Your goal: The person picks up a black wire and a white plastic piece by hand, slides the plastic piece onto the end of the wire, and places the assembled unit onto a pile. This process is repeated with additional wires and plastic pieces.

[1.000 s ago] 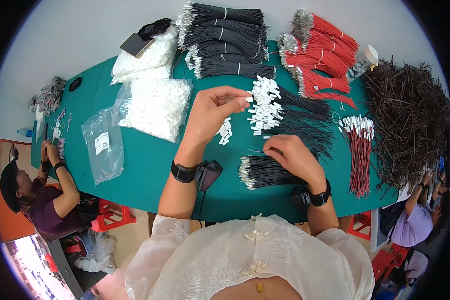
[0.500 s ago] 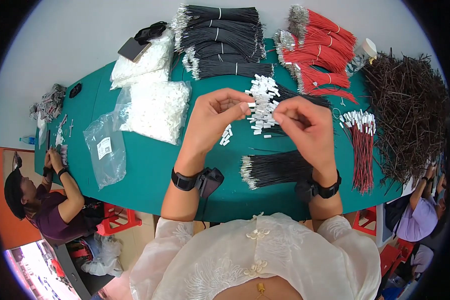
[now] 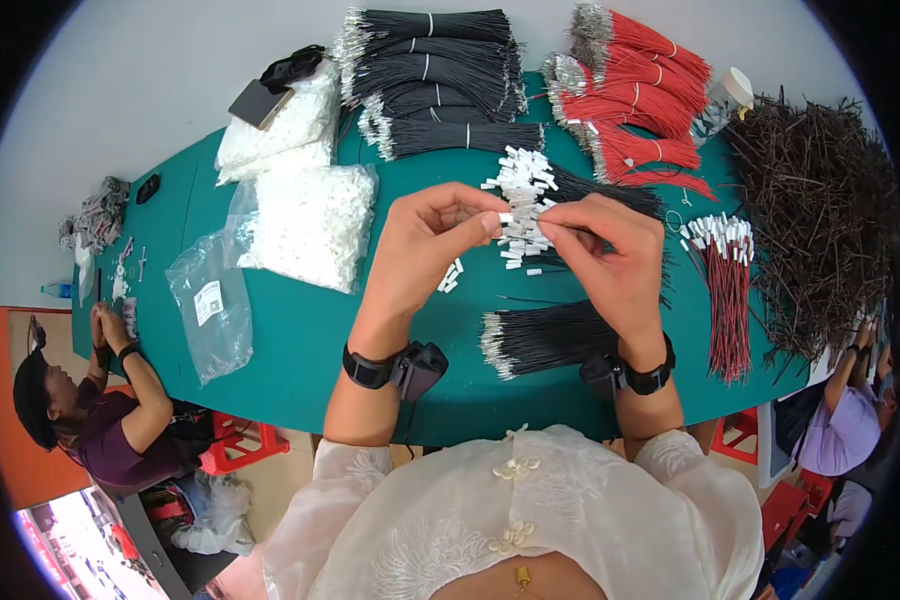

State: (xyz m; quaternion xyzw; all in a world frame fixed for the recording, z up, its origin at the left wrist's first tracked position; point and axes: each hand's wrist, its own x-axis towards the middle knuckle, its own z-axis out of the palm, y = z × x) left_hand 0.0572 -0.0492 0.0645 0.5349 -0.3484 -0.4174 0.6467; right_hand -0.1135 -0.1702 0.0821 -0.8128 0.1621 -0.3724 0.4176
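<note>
- Looking down from the head view, both hands meet above the green counter point(image 3: 300, 340), its surface smooth and matte, its edges bowed by the lens.
- The left hand point(image 3: 425, 245) is pinched narrow, thumb and forefinger closed on a small white plastic connector point(image 3: 505, 218), a blocky rectangular piece.
- The right hand point(image 3: 610, 250) is likewise pinched, its fingertips touching the same connector from the other side; whether it also grips a thin wire cannot be told.
- The connector sits between the two sets of fingertips, raised just above a fan of black wires with white connectors point(image 3: 530, 195).
- A few loose white connectors point(image 3: 450, 277) lie on the counter below the left hand.
- A bundle of bare-ended black wires point(image 3: 545, 338) lies near the right wrist.
- Clear crinkled bags of white connectors point(image 3: 315, 225) rest to the left, with a nearly flat clear bag point(image 3: 210, 315) beside them.
- Banded black wire bundles point(image 3: 440, 70) and red wire bundles point(image 3: 635, 90) are stacked at the far edge; a tangled heap of dark brown wires point(image 3: 820, 220) fills the right.
</note>
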